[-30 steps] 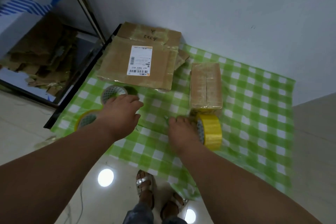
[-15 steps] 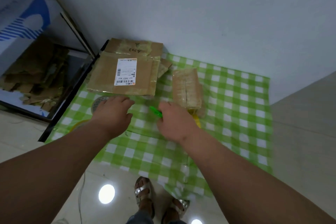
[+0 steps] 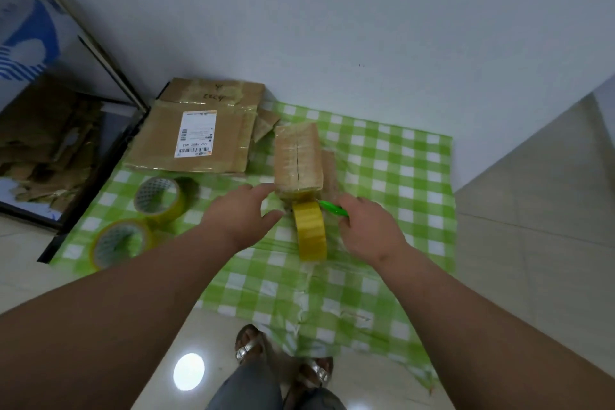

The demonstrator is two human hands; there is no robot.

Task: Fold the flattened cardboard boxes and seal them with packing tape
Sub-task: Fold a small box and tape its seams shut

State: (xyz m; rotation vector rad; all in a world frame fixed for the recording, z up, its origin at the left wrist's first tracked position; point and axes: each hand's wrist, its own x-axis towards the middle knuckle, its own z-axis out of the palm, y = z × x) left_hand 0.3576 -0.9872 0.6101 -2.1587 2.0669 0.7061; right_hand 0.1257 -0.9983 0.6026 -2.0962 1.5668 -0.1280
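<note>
Cardboard box (image 3: 298, 156), folded up and wrapped in clear tape, lies near the middle of the green-checked cloth (image 3: 392, 176), its long side running toward the wall. We reach our left hand (image 3: 241, 218) to the box's near left corner, fingers straight and spread, the fingertips touching the cardboard. A yellow tape roll (image 3: 311, 230) stands on edge just at the box's near end, between our two hands. Our right hand (image 3: 369, 230) curls round a green cutter (image 3: 331, 209), whose tip points at the top of the roll. Flattened cardboard boxes (image 3: 199, 136), the top one bearing a white shipping label (image 3: 196, 133), are stacked at the cloth's far left corner. Two more tape rolls lie along the left edge: one (image 3: 159, 198) beside the stack, the other (image 3: 121, 243) nearer us.
</note>
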